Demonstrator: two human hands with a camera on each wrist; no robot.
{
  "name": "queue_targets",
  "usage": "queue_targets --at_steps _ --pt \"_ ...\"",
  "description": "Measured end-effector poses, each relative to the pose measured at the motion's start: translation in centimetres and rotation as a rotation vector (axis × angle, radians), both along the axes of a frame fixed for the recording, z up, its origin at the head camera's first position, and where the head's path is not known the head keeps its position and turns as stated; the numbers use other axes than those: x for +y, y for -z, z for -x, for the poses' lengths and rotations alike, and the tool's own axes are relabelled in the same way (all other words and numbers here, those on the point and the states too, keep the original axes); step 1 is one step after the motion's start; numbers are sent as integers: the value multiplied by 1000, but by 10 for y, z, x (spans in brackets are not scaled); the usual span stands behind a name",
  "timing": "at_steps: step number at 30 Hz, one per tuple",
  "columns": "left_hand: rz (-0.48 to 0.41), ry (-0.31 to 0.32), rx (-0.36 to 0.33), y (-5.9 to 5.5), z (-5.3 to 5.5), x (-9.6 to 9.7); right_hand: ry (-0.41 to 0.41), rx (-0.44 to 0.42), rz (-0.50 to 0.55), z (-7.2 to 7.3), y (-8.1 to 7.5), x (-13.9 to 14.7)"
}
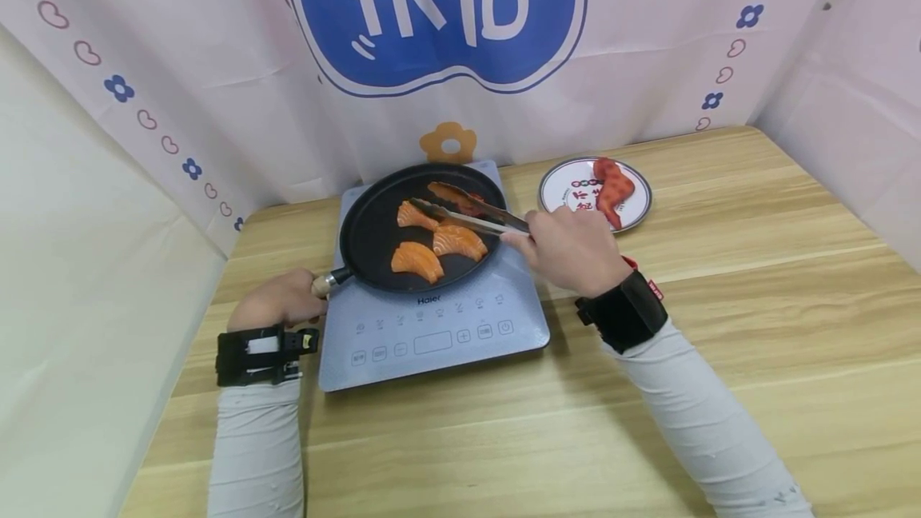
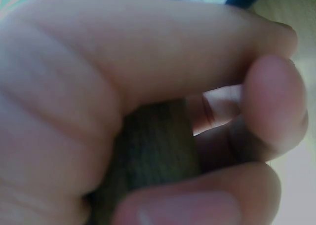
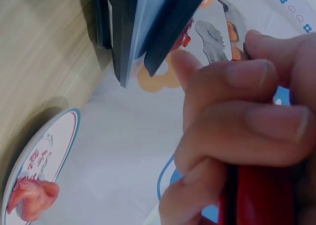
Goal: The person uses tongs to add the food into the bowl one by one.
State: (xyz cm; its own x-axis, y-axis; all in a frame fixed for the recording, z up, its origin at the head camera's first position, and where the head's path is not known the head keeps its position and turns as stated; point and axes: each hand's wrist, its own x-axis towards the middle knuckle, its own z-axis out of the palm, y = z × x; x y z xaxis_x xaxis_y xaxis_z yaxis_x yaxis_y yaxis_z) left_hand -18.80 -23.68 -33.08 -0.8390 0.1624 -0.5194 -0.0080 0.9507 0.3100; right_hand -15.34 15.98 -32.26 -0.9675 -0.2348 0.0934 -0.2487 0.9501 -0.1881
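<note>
A black frying pan (image 1: 377, 242) sits on a grey Haier induction cooker (image 1: 432, 358). Three orange salmon pieces (image 1: 417, 260) lie in it, along with something dark red, partly covered by metal tongs (image 1: 478, 222). My left hand (image 1: 284, 300) grips the pan's wooden handle (image 2: 158, 141), its fingers curled round it in the left wrist view. With curled fingers my right hand (image 3: 237, 111) holds the tongs, whose red grip (image 3: 264, 195) shows in the right wrist view. Their two arms are apart over the pan, with one tip at the upper left salmon piece (image 1: 413, 216).
To the right of the cooker stands a white plate (image 1: 557, 190) with a red chicken leg (image 1: 615, 190) on it. A printed cloth (image 1: 237, 118) hangs behind the wooden table (image 1: 719, 262). Another pale wall (image 1: 86, 262) rises along the left edge.
</note>
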Motion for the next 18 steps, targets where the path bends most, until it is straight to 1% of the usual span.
queue_targets --at_steps 7,14,18 --pt "-5 -8 -4 1 -1 -1 8 34 -1 -4 -1 9" --pt "-4 -3 1 1 -2 -1 7 9 13 -8 -4 19" --pt "-2 -2 3 1 -1 -1 25 -11 26 -10 -5 24"
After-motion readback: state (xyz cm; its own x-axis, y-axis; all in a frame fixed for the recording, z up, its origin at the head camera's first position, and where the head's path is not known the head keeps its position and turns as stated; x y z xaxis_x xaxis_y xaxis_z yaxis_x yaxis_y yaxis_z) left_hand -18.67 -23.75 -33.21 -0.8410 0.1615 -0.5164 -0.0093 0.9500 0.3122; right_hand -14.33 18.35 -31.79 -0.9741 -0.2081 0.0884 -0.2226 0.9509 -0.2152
